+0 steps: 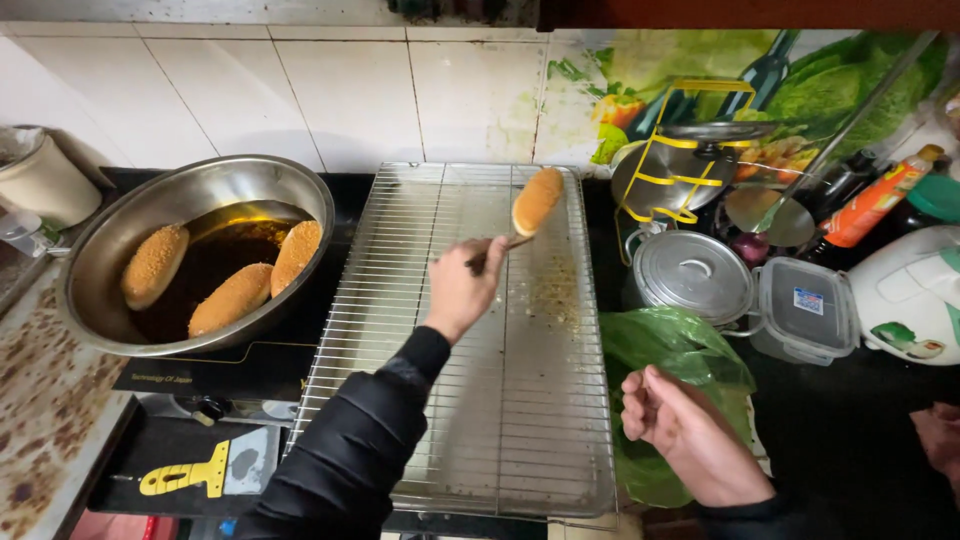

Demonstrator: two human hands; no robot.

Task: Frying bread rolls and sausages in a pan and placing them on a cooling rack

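One breaded roll (537, 200) hangs over the far end of the wire rack (560, 440), pinched in chopsticks (497, 252) that your left hand (462, 290) clamps; its long axis runs away from you, tilting right. Your right hand (680, 428) rests loosely curled, holding nothing, by the green bag (672, 345) at the counter's near edge.

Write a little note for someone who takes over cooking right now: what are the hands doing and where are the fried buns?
Left hand: grips chopsticks that hold one fried bun above the wire rack.
Right hand: loosely curled, holds nothing, beside a green plastic bag.
Done: one bun lifted out of the oil.
Left: three buns in the pan of oil; rack bears only crumbs.
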